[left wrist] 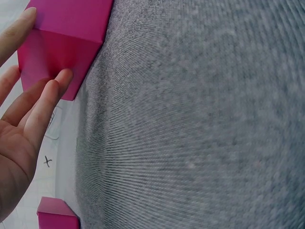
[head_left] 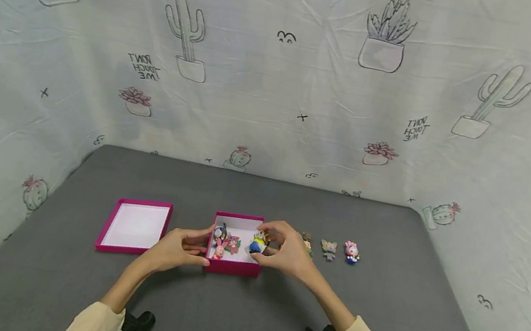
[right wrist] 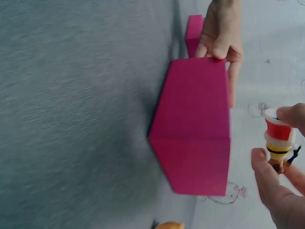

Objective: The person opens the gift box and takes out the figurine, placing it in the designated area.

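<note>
A shallow pink box [head_left: 232, 268] with a white inside stands open on the grey table. My left hand [head_left: 174, 249] grips its left side, thumb at the front corner and fingers along the side wall, as the left wrist view also shows. Over the right part of the box, my right hand [head_left: 288, 250] pinches a small figurine [right wrist: 278, 138] with yellow, red and white parts between thumb and fingers. Inside, on the left, lie a pink rabbit figurine [head_left: 219, 250], a dark and white figurine [head_left: 220, 232] and a pink and green flower-like figurine [head_left: 232, 244].
A matching pink-rimmed lid [head_left: 136, 226] lies left of the box, white inside up. Right of the box lie a brownish figurine [head_left: 307, 244] partly behind my hand, a grey-tan one [head_left: 328, 249] and a pink, white and blue one [head_left: 352, 252]. Patterned cloth hangs behind the table.
</note>
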{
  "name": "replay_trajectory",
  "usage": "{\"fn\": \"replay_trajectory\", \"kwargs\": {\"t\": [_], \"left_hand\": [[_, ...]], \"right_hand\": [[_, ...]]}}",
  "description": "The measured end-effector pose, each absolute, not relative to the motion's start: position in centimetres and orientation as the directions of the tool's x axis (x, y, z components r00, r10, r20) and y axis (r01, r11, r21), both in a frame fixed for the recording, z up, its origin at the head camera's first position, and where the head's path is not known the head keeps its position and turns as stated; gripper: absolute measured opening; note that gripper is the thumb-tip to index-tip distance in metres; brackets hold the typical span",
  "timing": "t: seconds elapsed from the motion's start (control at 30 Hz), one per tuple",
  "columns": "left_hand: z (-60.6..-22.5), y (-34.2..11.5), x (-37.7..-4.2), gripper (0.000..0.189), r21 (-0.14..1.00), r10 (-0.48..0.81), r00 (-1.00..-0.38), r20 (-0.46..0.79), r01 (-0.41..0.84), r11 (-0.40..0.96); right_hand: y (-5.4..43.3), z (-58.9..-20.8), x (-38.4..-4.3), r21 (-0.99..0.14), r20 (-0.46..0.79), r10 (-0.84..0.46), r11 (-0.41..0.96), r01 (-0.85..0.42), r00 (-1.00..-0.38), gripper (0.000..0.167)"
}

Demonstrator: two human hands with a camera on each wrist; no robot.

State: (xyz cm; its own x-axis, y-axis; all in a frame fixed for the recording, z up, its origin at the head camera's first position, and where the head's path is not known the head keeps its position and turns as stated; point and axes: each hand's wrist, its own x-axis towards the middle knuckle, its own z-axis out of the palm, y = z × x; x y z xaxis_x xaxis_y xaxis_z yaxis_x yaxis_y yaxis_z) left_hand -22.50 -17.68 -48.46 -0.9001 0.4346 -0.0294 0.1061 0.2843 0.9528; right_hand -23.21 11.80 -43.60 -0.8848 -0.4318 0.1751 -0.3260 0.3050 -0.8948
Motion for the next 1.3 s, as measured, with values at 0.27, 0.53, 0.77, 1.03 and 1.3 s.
{"fn": "replay_trajectory", "kwargs": {"t": [0.27, 0.53, 0.77, 1.03, 1.3], "left_hand": [[-48.5, -17.9, -22.3, 0.078, 0.95, 0.431, -0.902, -0.025, 0.114, 0.292], [-48.6, -18.1, -22.2, 0.077, 0.957, 0.445, -0.895, -0.01, 0.121, 0.265], [-48.8, -18.1, -22.4, 0.075, 0.958, 0.472, -0.881, 0.009, 0.143, 0.248], [-48.6, -17.7, -22.5, 0.077, 0.956, 0.468, -0.884, -0.013, 0.126, 0.266], [-48.7, -17.8, -22.7, 0.077, 0.956, 0.496, -0.868, 0.007, 0.152, 0.252]], "right_hand": [[14.7, -45.0, -22.2, -0.901, 0.194, -0.474, 0.261, -0.347, -0.859, 0.058], [17.6, -45.6, -21.5, -0.894, 0.145, -0.49, 0.307, -0.326, -0.859, 0.055], [19.5, -46.0, -20.9, -0.871, 0.103, -0.58, 0.34, -0.355, -0.808, 0.056], [20.6, -47.5, -18.4, -0.88, 0.018, -0.632, 0.358, -0.312, -0.775, 0.051], [20.7, -48.5, -16.7, -0.9, 0.003, -0.612, 0.343, -0.269, -0.79, 0.053]]}}
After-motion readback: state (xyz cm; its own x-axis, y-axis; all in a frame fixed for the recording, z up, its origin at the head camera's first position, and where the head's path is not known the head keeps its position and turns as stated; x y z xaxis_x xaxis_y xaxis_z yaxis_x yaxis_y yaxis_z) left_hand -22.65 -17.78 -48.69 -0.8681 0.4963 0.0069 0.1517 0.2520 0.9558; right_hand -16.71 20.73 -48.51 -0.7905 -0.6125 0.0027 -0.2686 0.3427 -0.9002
